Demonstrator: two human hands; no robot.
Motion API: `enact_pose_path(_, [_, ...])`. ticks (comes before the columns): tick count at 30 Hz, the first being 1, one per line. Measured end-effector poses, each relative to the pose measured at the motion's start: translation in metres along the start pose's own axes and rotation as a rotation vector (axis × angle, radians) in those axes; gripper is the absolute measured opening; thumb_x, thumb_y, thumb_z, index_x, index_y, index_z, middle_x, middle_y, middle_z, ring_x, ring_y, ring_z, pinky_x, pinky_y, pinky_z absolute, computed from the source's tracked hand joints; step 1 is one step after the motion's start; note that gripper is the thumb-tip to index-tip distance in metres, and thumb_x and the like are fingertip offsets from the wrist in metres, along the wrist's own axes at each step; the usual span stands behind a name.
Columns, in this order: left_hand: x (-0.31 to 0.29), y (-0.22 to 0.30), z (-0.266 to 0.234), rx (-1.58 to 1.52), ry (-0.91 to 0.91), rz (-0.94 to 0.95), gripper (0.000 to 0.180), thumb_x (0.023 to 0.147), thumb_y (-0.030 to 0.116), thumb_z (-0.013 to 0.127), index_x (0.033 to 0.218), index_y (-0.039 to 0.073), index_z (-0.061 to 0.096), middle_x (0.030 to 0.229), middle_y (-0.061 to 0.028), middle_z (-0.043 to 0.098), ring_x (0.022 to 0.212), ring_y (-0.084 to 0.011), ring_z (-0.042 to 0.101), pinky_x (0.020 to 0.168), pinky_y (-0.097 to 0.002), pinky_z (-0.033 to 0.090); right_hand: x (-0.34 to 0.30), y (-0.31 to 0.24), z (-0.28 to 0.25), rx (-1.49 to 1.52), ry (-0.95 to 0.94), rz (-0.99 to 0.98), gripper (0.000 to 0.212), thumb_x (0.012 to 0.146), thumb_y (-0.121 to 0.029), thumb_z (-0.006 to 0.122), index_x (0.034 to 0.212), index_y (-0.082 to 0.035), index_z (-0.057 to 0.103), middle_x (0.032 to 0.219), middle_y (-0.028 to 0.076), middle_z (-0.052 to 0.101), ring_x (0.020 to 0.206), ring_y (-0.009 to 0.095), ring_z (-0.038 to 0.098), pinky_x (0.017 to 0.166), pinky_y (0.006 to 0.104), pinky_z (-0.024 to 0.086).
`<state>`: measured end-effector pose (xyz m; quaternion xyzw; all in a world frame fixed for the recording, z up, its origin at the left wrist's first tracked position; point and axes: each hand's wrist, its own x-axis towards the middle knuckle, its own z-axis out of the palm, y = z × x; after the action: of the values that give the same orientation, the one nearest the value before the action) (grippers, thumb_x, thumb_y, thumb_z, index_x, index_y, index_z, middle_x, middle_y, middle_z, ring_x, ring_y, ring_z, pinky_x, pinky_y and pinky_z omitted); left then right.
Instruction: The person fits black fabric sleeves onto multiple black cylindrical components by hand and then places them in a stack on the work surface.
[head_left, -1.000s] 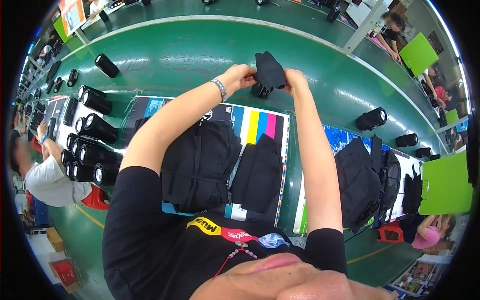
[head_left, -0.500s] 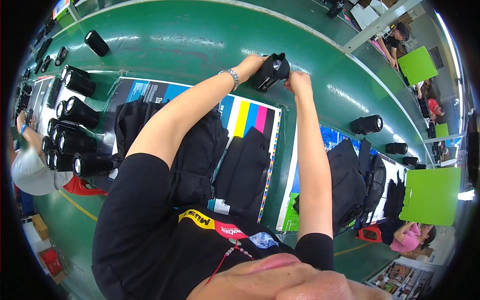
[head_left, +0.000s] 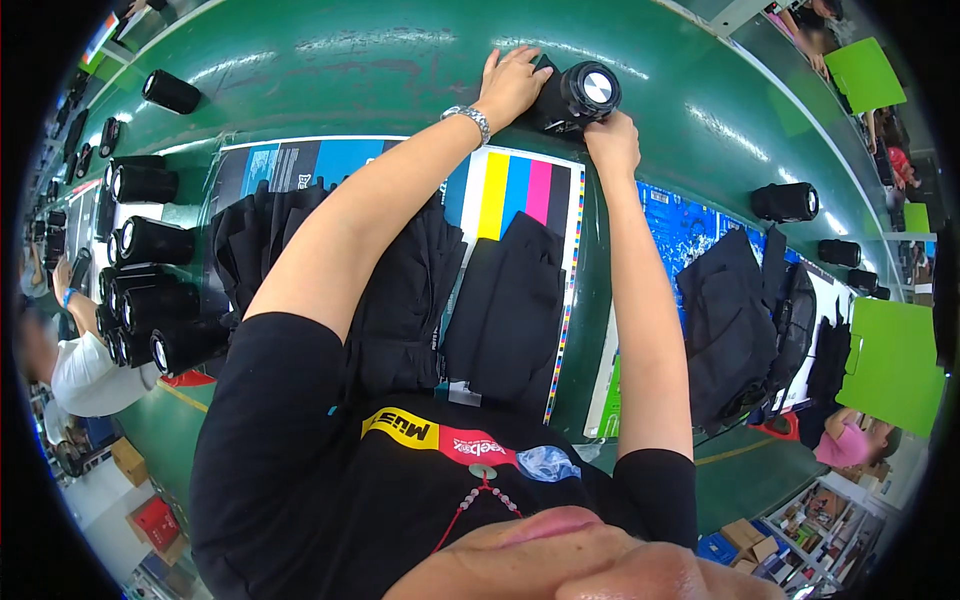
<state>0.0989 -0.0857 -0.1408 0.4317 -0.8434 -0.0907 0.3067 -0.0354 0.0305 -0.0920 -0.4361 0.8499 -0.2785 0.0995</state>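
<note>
Folded black cloth (head_left: 505, 310): nearest, on a colour-striped printed sheet (head_left: 537, 190).
Right hand (head_left: 613, 147): fingers curled at the near edge of the black cylinder (head_left: 574, 95); cannot tell whether they grip.
Cylinder: between both hands, silver end up and rightward, over the green surface (head_left: 350, 75).
Left hand (head_left: 512, 88): fingers spread open, at the cylinder's left side.

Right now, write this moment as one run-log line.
left hand: spread, at black cylindrical speaker | right hand: beside its silver end disc | surface: green tabletop | nearer wearer: folded black fabric on colour-striped sheet
</note>
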Motion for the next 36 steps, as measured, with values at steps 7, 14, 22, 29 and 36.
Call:
enact_pose_path(7, [0.009, -0.022, -0.001, -0.205, 0.030, 0.021, 0.039, 0.090, 0.036, 0.055, 0.100, 0.002, 0.069, 0.124, -0.0110, 0.059, 0.118, -0.0260, 0.052, 0.103, -0.0421, 0.032, 0.008, -0.011, -0.007, -0.030, -0.089, -0.008, 0.022, 0.075, -0.025, 0.059, 0.088, -0.014, 0.072, 0.094, 0.017, 0.069, 0.093, 0.036, 0.065, 0.082, 0.0434, 0.051])
enact_pose_path(14, [0.019, 0.100, -0.106, -0.148, -0.201, 0.324, 0.062, 0.080, 0.051, 0.064, 0.120, 0.004, 0.057, 0.113, -0.0159, 0.061, 0.103, -0.0246, 0.059, 0.087, -0.0345, 0.047, 0.017, 0.000, -0.008, -0.264, 0.030, -0.192, 0.019, 0.078, -0.020, 0.062, 0.081, -0.005, 0.071, 0.088, 0.019, 0.068, 0.083, 0.035, 0.067, 0.073, 0.0432, 0.054])
enact_pose_path(22, [0.001, 0.058, -0.139, -0.967, -0.079, -0.414, 0.063, 0.083, 0.039, 0.070, 0.126, 0.003, 0.041, 0.104, -0.0135, 0.057, 0.097, -0.0180, 0.060, 0.081, -0.0361, 0.055, -0.025, -0.014, -0.005, 1.224, -0.290, 0.153, 0.075, 0.078, -0.066, 0.060, 0.102, 0.005, 0.062, 0.100, 0.016, 0.067, 0.090, 0.021, 0.065, 0.076, 0.0335, 0.051])
enact_pose_path(29, [-0.025, 0.036, -0.154, -0.858, -0.328, -0.327, 0.047, 0.096, 0.035, 0.051, 0.131, 0.005, 0.044, 0.122, -0.0105, 0.053, 0.109, -0.0190, 0.055, 0.089, -0.0345, 0.048, -0.020, -0.061, -0.059, 1.267, -0.131, -0.432, 0.046, 0.073, -0.022, 0.079, 0.107, 0.000, 0.059, 0.098, 0.007, 0.065, 0.089, 0.014, 0.062, 0.079, 0.0287, 0.048])
enact_pose_path(36, [0.028, 0.063, -0.171, -0.565, -0.193, 0.149, 0.033, 0.092, 0.029, 0.058, 0.116, 0.007, 0.062, 0.113, -0.0063, 0.062, 0.092, -0.0145, 0.058, 0.080, -0.0285, 0.047, -0.012, -0.029, -0.029, 0.965, -0.210, -0.566, 0.062, 0.065, -0.016, 0.081, 0.117, 0.000, 0.053, 0.106, 0.009, 0.061, 0.097, 0.015, 0.059, 0.085, 0.0286, 0.048])
